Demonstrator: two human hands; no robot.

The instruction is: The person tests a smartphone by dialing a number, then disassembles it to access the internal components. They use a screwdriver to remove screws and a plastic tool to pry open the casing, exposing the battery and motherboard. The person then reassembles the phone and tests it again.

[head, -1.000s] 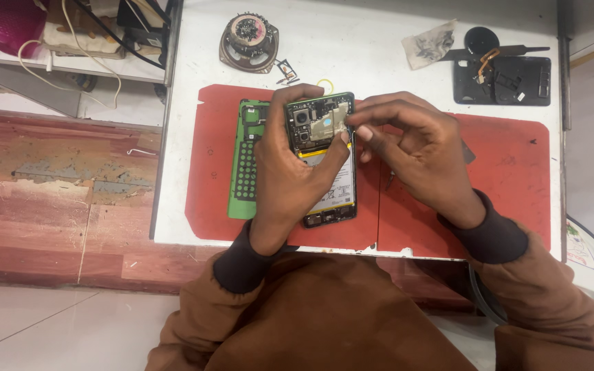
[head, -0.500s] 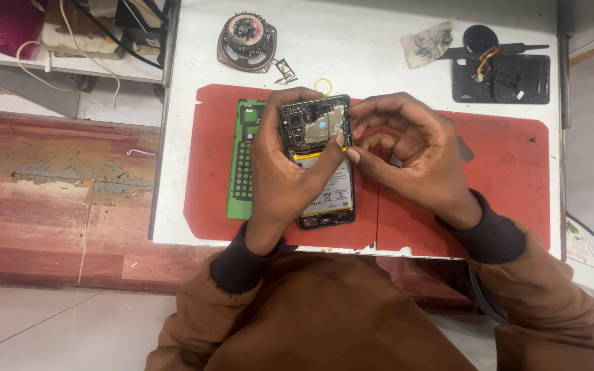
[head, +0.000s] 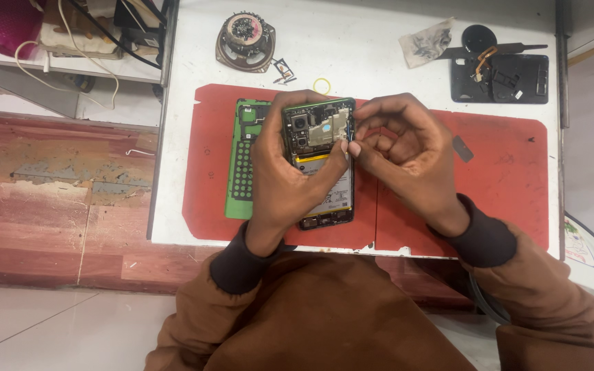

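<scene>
Hands meet over an opened phone (head: 319,161) above the red mat (head: 503,178): the left hand (head: 280,182) is wrapped around the phone's body, while the right hand (head: 407,154) pinches at its right edge. Just left of the left hand lies a green back cover (head: 240,165).

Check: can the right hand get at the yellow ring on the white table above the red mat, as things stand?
Probably yes. The yellow ring lies in the open on the white table, just beyond the opened phone. The right hand is pinching at the phone's edge, so it would have to let go first.
</scene>
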